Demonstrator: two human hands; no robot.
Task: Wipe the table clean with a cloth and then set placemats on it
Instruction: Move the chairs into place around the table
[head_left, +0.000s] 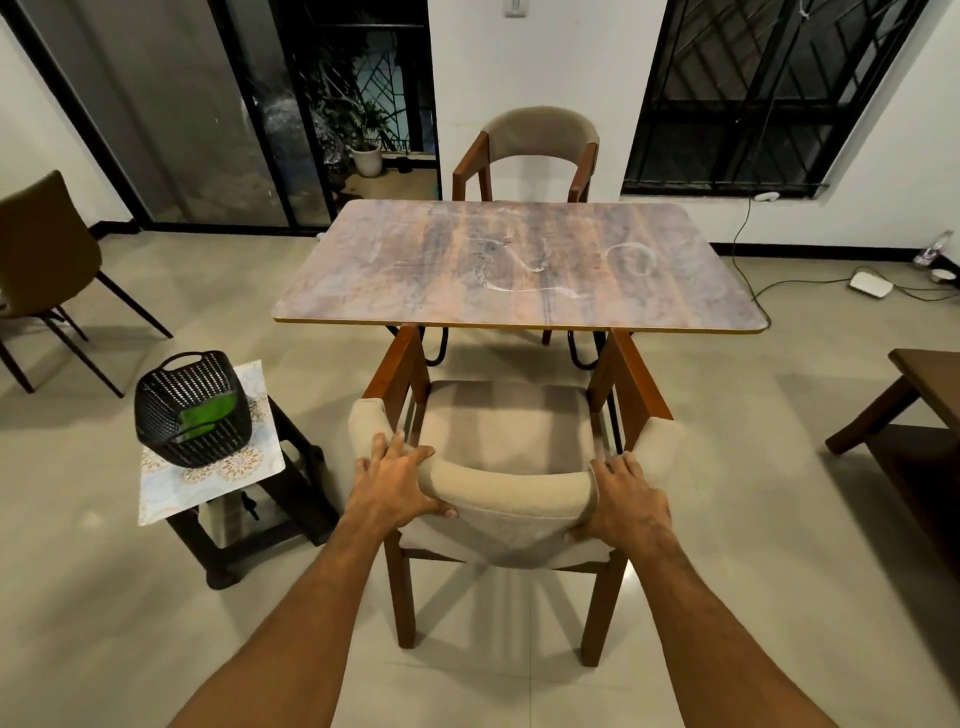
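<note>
A wooden table (415, 280) stands ahead, its top streaked with white smears near the middle and right. In front of it is a beige padded chair (506, 431) with a brown wooden frame. My left hand (397, 486) grips the left end of its curved backrest. My right hand (626, 501) grips the right end. To the left, a black basket (195, 410) holding a green cloth (208, 413) sits on a patterned placemat (171, 493) laid over a small dark stool.
A second beige chair (530, 150) stands at the table's far side. A brown chair (41, 270) is at far left. A dark wooden bench (914, 415) is at right. Cables and a white device (870, 285) lie on the floor by the right wall.
</note>
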